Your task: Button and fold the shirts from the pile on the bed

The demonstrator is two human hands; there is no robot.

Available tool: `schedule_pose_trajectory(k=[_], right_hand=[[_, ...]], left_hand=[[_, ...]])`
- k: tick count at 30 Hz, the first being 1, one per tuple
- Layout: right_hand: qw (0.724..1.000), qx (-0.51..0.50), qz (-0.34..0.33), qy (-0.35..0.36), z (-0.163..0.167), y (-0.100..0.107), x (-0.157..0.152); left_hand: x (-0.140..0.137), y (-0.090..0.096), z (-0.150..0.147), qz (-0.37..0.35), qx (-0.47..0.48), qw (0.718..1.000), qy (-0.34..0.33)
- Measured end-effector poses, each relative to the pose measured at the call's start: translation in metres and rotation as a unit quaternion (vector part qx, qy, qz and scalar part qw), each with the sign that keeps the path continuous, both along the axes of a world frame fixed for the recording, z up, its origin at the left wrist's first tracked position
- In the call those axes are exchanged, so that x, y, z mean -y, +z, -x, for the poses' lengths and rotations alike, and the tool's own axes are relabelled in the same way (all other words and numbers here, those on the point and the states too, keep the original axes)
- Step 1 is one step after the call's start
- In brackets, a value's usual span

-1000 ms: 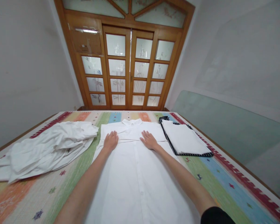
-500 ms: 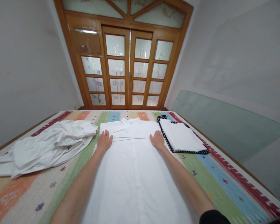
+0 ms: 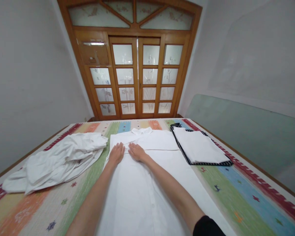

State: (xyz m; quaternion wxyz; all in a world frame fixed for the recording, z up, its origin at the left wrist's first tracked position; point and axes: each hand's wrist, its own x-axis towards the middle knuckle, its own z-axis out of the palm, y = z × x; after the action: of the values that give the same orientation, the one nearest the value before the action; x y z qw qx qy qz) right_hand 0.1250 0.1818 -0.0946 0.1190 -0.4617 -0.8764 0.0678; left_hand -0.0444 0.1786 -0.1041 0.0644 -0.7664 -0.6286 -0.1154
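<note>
A white button-up shirt [image 3: 140, 193] lies front side up, its collar at the far end. Its sleeves [image 3: 159, 141] are laid across the upper chest. My left hand [image 3: 117, 152] rests open on the shirt's left part, at the lower edge of the sleeve. Close beside it, a small gap apart, my right hand [image 3: 137, 152] lies with fingers stretched over the same sleeve edge. Small creases show in the cloth around the fingertips. My right forearm crosses over the button placket.
A crumpled white garment [image 3: 68, 160] lies on the left. To the right is a folded white cloth [image 3: 201, 147] on a black striped piece [image 3: 211, 164]. A colourful striped cover [image 3: 226, 193] spreads beneath everything. Wooden glass doors [image 3: 137, 75] stand beyond; walls flank both sides.
My right hand has moved left across the shirt, from its right side to beside my left hand. The left hand stays near the same sleeve edge. The view has shifted slightly.
</note>
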Motion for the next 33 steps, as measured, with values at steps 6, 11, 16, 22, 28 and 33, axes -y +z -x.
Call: schedule_pose_trajectory(k=[6, 11, 16, 22, 28, 33], right_hand=[[0.988, -0.004, 0.018, -0.155, -0.035, -0.008, -0.008], [0.962, 0.029, 0.043, -0.267, -0.083, -0.011, -0.013], [0.937, 0.058, 0.046, -0.340, -0.135, -0.014, -0.016], [0.911, 0.066, 0.032, -0.406, -0.189, -0.017, -0.019], [0.900, 0.064, 0.030, -0.431, -0.203, -0.016, -0.029], [0.918, 0.079, -0.022, -0.389, -0.195, -0.013, -0.040]], left_hand=[[-0.002, -0.001, -0.001, 0.015, 0.019, 0.999, 0.047], [-0.007, 0.001, -0.007, 0.045, 0.037, 0.995, 0.079], [-0.015, 0.003, -0.012, 0.048, 0.030, 0.991, 0.118], [-0.014, 0.004, -0.006, 0.030, -0.003, 0.996, 0.089], [-0.011, 0.001, -0.006, -0.011, -0.021, 0.998, 0.051], [-0.020, -0.003, -0.011, 0.015, 0.006, 0.999, -0.036]])
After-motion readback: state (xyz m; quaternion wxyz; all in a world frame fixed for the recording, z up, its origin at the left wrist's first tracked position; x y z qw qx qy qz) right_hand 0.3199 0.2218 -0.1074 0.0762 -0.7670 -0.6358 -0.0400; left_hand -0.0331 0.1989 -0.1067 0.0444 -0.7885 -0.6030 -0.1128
